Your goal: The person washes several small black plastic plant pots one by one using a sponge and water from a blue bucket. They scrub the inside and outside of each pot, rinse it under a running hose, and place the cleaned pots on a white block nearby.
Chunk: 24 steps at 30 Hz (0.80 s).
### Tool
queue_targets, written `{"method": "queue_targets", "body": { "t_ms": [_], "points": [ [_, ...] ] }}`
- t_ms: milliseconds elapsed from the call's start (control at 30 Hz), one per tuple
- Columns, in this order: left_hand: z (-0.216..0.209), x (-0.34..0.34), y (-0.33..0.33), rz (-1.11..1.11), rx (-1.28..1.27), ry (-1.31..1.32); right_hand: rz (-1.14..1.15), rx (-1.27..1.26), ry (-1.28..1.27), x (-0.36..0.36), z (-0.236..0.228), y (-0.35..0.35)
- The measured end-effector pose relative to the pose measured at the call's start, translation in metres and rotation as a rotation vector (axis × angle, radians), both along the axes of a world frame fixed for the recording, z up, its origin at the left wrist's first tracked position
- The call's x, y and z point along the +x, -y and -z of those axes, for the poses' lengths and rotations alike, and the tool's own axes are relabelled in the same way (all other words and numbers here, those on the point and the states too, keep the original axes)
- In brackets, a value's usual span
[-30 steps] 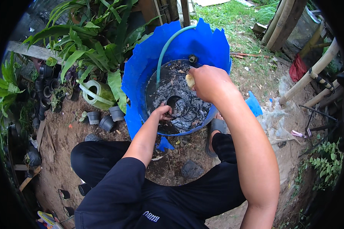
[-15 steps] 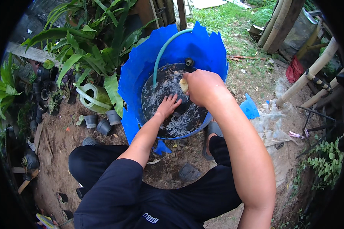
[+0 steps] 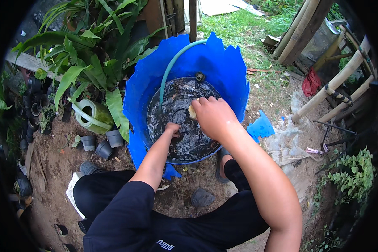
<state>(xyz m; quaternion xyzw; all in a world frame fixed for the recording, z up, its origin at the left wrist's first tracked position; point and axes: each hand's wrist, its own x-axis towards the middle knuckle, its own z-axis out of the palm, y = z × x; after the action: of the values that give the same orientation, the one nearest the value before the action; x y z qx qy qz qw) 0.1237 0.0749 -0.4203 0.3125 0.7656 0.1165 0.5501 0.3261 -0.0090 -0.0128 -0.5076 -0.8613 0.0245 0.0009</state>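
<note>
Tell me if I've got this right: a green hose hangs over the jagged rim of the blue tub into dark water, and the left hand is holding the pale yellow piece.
Not quite: the head view shows the pale yellow piece in the right hand, not the left hand. The green hose does hang over the blue tub's jagged rim into dark water.
</note>
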Motion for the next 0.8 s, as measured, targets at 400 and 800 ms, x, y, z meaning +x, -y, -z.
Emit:
{"method": "queue_targets", "body": {
  "t_ms": [400, 800],
  "points": [
    [-0.04, -0.029, -0.004, -0.006, -0.056, -0.064, 0.517, -0.625, 0.035, -0.056, 0.155, -0.052],
    [-0.017, -0.056, -0.009, 0.222, -0.164, 0.045, 0.569, -0.926, 0.063, -0.052, 0.355, -0.03]
  ]
}}
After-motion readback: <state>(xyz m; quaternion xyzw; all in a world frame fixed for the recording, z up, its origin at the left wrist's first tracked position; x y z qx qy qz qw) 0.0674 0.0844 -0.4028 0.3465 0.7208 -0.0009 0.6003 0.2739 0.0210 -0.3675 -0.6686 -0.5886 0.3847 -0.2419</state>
